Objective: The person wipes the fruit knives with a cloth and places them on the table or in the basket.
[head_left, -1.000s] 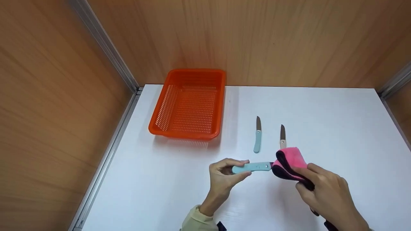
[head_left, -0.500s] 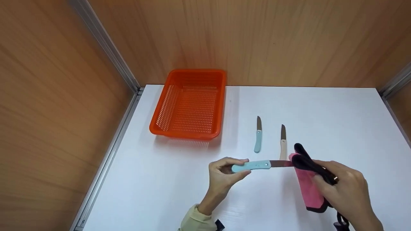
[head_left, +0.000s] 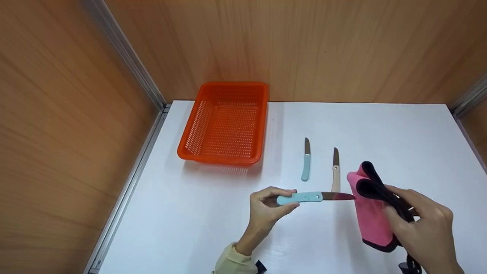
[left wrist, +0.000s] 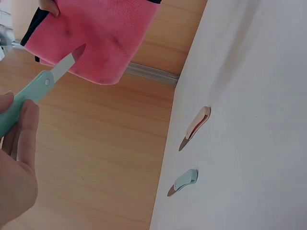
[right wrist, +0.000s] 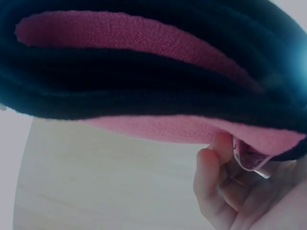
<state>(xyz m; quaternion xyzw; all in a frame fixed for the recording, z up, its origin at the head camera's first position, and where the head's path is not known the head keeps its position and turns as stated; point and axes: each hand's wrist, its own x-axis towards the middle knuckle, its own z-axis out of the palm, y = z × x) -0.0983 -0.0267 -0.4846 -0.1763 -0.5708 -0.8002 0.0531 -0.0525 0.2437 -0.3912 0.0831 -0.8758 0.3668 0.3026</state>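
My left hand [head_left: 264, 213] pinches the light-blue handle of a folding knife [head_left: 300, 198] between thumb and fingers. Its blade is unfolded and points right, level above the table; in the left wrist view the blade [left wrist: 64, 66] reflects pink near the tip. My right hand [head_left: 426, 220] grips a folded pink cloth [head_left: 371, 217] with dark edging, just right of the blade tip. Whether tip and cloth touch, I cannot tell. The right wrist view is mostly filled by the cloth's layers [right wrist: 158, 128]. Beyond the hands lie another light-blue knife [head_left: 306, 161] and a beige-handled knife [head_left: 336, 171], both unfolded.
An orange perforated basket [head_left: 221, 158] stands at the back left of the white table [head_left: 182, 213]. Wooden panels [head_left: 289, 49] rise behind the table and at its sides, joined by metal strips.
The cloth has slid right along the blade and come off it, so the whole blade shows. My right hand has moved right with the cloth; the left hand has barely moved.
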